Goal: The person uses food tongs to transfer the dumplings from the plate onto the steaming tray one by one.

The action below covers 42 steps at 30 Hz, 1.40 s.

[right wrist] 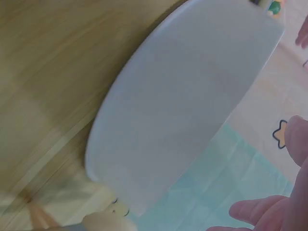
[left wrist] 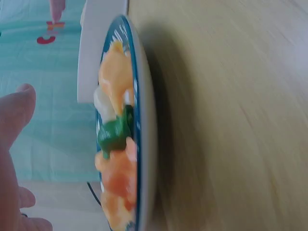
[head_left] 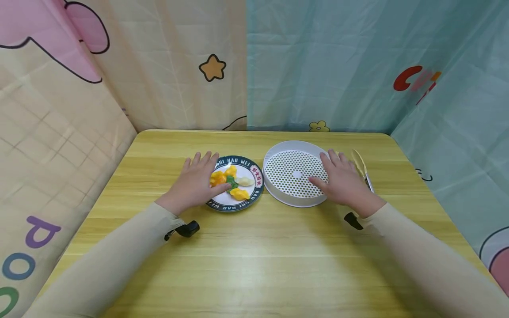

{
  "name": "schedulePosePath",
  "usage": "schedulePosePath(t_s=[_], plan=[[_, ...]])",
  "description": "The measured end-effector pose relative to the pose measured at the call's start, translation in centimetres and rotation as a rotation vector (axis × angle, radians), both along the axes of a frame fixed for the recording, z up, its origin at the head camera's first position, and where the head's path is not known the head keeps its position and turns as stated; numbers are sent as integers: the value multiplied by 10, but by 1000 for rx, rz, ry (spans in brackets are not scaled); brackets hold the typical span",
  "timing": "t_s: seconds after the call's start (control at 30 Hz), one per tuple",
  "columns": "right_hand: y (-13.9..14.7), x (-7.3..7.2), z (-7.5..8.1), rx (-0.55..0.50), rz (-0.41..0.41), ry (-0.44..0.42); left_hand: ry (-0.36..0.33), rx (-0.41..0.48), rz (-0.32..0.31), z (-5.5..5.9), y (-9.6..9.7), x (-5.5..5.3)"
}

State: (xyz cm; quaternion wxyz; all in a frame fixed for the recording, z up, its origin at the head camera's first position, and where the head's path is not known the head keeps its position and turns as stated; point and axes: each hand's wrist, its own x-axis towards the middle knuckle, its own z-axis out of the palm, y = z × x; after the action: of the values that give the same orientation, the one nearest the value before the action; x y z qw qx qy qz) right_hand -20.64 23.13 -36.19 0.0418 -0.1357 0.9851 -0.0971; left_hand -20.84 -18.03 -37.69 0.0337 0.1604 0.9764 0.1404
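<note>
My left hand [head_left: 196,181], fingers straight and spread, hovers over the left edge of a round plate [head_left: 234,208] with a dark green lettered rim. Dumpling-shaped pieces lie on it: a yellow one [head_left: 240,194], a white one [head_left: 245,181], a green one [head_left: 231,180] and orange ones. Beside the plate stands a white round steamer tray [head_left: 294,201] with a perforated bottom. Over its right side my right hand [head_left: 345,182] is held with fingers extended, holding nothing. Partly hidden behind that hand is a pair of tongs [head_left: 359,161] with pale yellow tips.
A wood-grain table [head_left: 254,265] carries everything. Printed curtains [head_left: 179,66] stand close behind the table and along both sides. A black strap end [head_left: 188,229] sticks out from the left wrist, and another [head_left: 353,221] from the right wrist.
</note>
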Motion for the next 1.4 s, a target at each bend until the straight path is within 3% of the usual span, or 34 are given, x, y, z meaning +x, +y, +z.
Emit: schedulePosePath(t_s=[0.4,0.73,1.13,1.4], plan=[[64,6,1,-50,-80,28,-51,44,16,-19,-42,-6],[112,18,-4,-17,-188,-40,-185,92,13,-26,-52,-9],[121,20,-15,33,-159,-130,-264,124,13,-37,-64,-9],[125,19,-23,30,-164,-183,-269,119,-9,-41,-65,-10]])
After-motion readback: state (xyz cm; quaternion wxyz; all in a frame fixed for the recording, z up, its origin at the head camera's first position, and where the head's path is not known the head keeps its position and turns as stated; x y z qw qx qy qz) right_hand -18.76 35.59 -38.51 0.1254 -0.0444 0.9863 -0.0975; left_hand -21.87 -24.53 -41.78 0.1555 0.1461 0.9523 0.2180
